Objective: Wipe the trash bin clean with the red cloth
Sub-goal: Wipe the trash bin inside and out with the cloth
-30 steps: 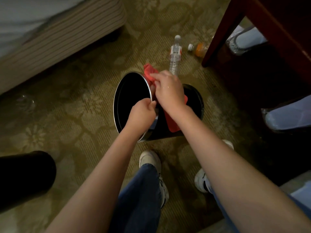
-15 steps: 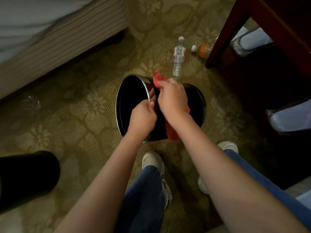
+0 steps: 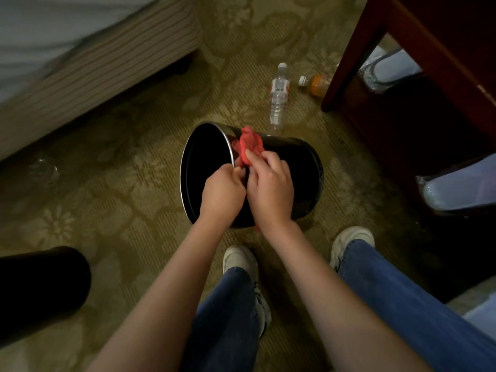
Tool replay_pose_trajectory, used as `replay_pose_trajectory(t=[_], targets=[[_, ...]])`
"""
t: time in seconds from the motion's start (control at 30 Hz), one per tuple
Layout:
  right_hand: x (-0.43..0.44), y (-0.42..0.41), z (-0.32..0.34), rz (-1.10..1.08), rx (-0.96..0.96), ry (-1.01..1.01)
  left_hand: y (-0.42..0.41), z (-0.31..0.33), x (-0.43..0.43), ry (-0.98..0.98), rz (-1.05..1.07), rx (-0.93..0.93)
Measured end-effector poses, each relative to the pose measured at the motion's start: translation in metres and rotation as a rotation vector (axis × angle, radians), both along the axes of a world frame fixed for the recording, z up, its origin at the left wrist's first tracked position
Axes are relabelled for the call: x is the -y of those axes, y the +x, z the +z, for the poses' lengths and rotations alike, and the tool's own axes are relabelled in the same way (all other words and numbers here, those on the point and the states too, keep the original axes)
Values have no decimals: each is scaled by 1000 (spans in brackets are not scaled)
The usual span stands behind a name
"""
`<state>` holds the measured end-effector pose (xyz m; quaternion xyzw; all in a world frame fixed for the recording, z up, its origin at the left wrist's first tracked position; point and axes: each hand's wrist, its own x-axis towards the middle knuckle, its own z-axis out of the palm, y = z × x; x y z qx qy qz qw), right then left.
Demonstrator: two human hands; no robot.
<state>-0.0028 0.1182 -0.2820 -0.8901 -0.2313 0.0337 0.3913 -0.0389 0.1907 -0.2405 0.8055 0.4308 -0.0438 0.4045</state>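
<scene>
- Two white sneakers [image 3: 240,260] and blue jeans [image 3: 228,318] nearest, planted on patterned olive carpet [image 3: 120,183].
- Level with them at far left, a black rounded shape [image 3: 40,288], cut off by the frame edge and too dark to identify.
- Just beyond the feet, the trash bin [image 3: 298,162]: black, tipped onto its side on the carpet, silver-rimmed mouth turned to the left.
- Grips the near upper part of that rim with the left hand [image 3: 222,193], fingers curled over the metal lip.
- Clutches the red cloth [image 3: 249,143] in the right hand [image 3: 271,189], fingers bent round it, and presses it onto the bin's outer wall right behind the rim; knuckles touching those of the left hand.
- Cloth bunched, bulging up past the fingertips over the top of the wall; a small red scrap visible under the right wrist.
- Past the bin, near it but apart, a clear water bottle [image 3: 279,100] flat on the carpet, cap pointing away.
- Just beside that, an orange-filled bottle [image 3: 316,83], also lying down, its base hidden behind a dark red wooden furniture leg [image 3: 357,49].
- Under the furniture at right, clear plastic bags [image 3: 461,183] in deep shadow.
- Farthest left, a bed base [image 3: 94,63] in striped fabric with pale bedding above.
</scene>
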Motion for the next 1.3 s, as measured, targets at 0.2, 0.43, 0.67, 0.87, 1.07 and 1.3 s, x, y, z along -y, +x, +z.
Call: replay_pose_trajectory(t=[0.2, 0.43, 0.67, 0.87, 1.07, 1.3], targets=[[4, 15, -15, 33, 46, -19, 2, 2, 1, 73, -57, -54], [39, 46, -48, -82, -194, -214, -12, 2, -6, 138, -39, -94], [-11, -11, 6, 85, -2, 38, -10, -3, -11, 161, -22, -144], [16, 11, -34, 72, -65, -66, -22, -1, -22, 164, -25, -156], [44, 34, -57, -102, -203, -197, -24, 0, -23, 160, -29, -154], [-22, -29, 2, 266, 6, 38, -27, -5, -31, 145, 6, -167]])
